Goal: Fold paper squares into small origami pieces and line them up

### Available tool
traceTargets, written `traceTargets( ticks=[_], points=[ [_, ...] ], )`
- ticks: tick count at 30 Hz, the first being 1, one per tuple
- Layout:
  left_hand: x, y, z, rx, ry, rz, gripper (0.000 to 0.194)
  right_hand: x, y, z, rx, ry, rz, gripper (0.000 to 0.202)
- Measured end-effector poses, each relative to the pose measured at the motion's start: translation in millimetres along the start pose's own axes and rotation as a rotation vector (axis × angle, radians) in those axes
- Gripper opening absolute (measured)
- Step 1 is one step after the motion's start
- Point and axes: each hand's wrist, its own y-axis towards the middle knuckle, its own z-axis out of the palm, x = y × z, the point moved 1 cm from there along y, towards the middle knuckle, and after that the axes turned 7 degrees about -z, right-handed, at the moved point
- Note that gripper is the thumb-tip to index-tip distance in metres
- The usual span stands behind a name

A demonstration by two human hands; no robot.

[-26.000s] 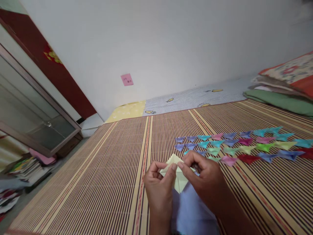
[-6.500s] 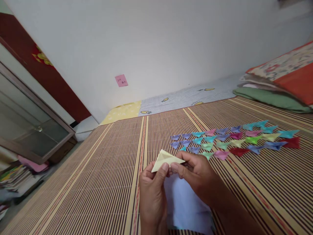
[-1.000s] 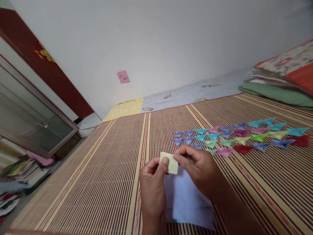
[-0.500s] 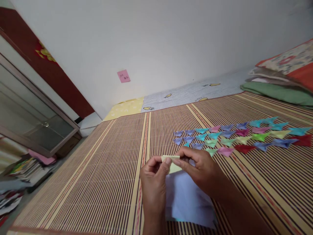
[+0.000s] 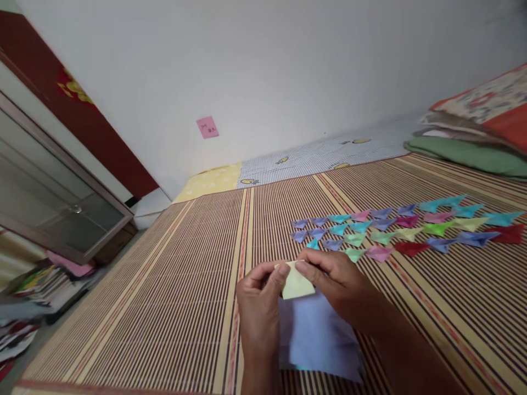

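A small pale yellow-green paper (image 5: 297, 284) is held up between both hands, its lower part hanging free. My left hand (image 5: 262, 299) pinches its upper left edge between thumb and fingers. At the upper right edge, my right hand (image 5: 340, 277) grips it the same way, thumb on the near face. Below the hands a stack of pale lavender paper sheets (image 5: 321, 334) lies on the striped mat (image 5: 185, 285). Beyond the right hand, several small folded paper shapes (image 5: 409, 235) in blue, pink, green, yellow and red stand in rows.
Folded bedding (image 5: 473, 156) and a floral pillow (image 5: 486, 101) are piled at the far right. A pink note (image 5: 207, 127) is stuck to the white wall. At the left are a glass-fronted cabinet (image 5: 57, 203) and stacked books (image 5: 43, 282).
The paper's upper edge, earlier folded over in a narrow strip, now shows as a flat face, and more of its surface is visible. My right thumb has shifted slightly up and to the right.
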Motion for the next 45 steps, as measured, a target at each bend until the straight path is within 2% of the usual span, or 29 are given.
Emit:
traceTargets(
  ticks=[4,8,11,17,21,27,31,36,38,42,45],
  points=[
    [1.8,3.6,-5.9,0.017,-0.036,-0.023,0.03,0.7,-0.3,-0.1,0.011,0.078,-0.004,0.039],
    [3.1,8.5,-12.9,0.041,-0.115,-0.06,0.036,-1.2,-0.8,-2.0,0.009,0.152,-0.058,0.016],
    [1.3,9.7,-14.7,0.085,-0.088,-0.083,0.038,-3.1,-1.0,-4.7,0.056,0.15,-0.137,0.025],
    [-5.3,6.7,-12.6,0.187,-0.035,-0.126,0.038,-5.3,-2.1,-8.5,0.155,0.143,-0.173,0.016],
    [-6.4,5.5,-13.9,0.194,-0.003,-0.13,0.038,-3.1,-2.3,-5.4,0.192,0.067,-0.181,0.012],
    [-11.6,0.5,-14.1,0.108,0.128,-0.043,0.035,-0.1,0.2,5.1,0.06,0.012,-0.155,0.021],
    [-16.0,-2.9,-11.3,0.138,0.181,-0.015,0.039,0.7,0.5,9.7,-0.001,0.016,-0.164,0.023],
    [-19.9,-5.3,-12.9,0.139,0.232,0.054,0.046,3.7,0.7,10.4,-0.016,-0.011,-0.179,0.02],
    [-21.9,-6.0,-15.4,0.178,0.241,0.059,0.044,4.9,0.9,9.6,-0.013,-0.025,-0.18,0.02],
    [-25.7,-6.9,-21.3,0.359,0.213,0.004,0.031,5.3,0.7,7.6,-0.018,-0.038,-0.175,0.02],
    [-25.8,-6.3,-24.2,0.386,0.173,-0.034,0.028,3.8,-0.2,7.5,-0.004,-0.057,-0.184,0.02]
  ],
)
